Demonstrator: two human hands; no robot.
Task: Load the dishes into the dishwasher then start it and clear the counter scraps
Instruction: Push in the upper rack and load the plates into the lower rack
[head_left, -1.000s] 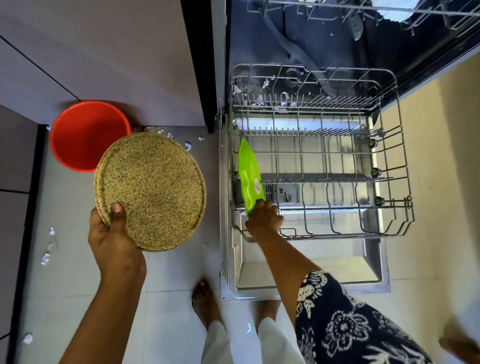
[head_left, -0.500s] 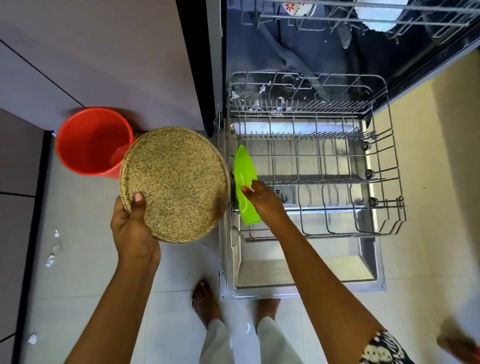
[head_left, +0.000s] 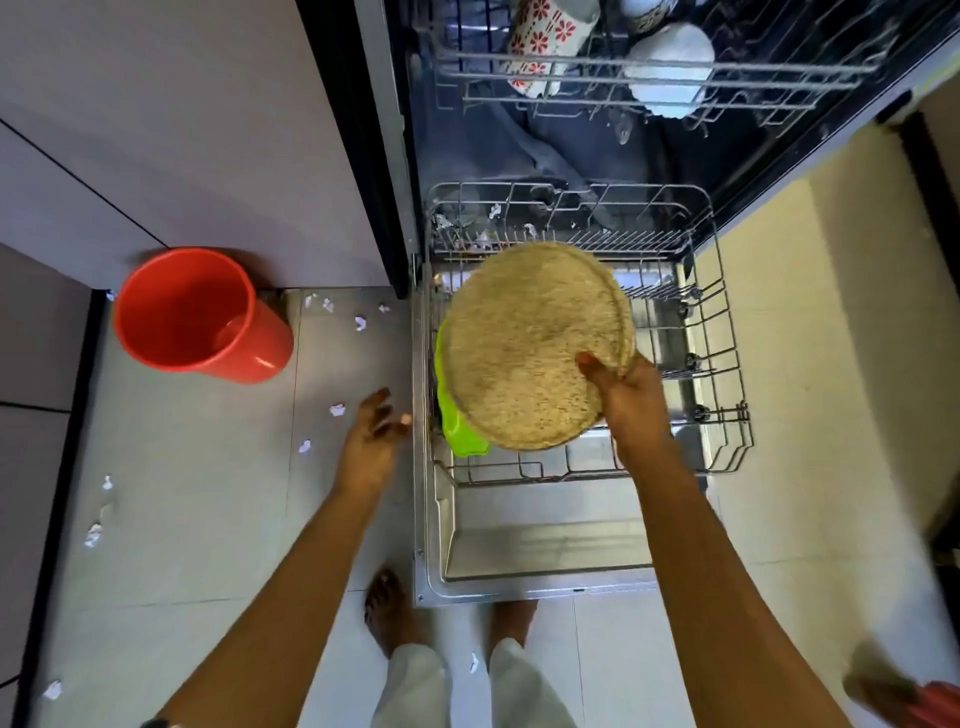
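Note:
My right hand (head_left: 631, 397) grips the near right rim of a round speckled tan plate (head_left: 524, 348) and holds it over the pulled-out lower rack (head_left: 727, 415) of the open dishwasher. A bright green plate (head_left: 457, 431) stands on edge at the rack's left side, mostly hidden behind the tan plate. My left hand (head_left: 374, 436) hovers over the floor just left of the rack, fingers spread and holding nothing. The upper rack (head_left: 649, 78) holds a red-flowered mug (head_left: 540, 36) and a white dish (head_left: 670, 67).
An orange bucket (head_left: 192, 312) stands on the floor by the cabinet at the left. White paper scraps (head_left: 337, 409) lie scattered on the grey tiles. The dishwasher door (head_left: 545, 551) lies open in front of my bare feet (head_left: 389, 608). Another person's foot shows at the lower right.
The tan plate passed from my left hand to my right and moved right, over the lower rack. My right hand let go of the green plate, which stays in the rack. My left hand is free.

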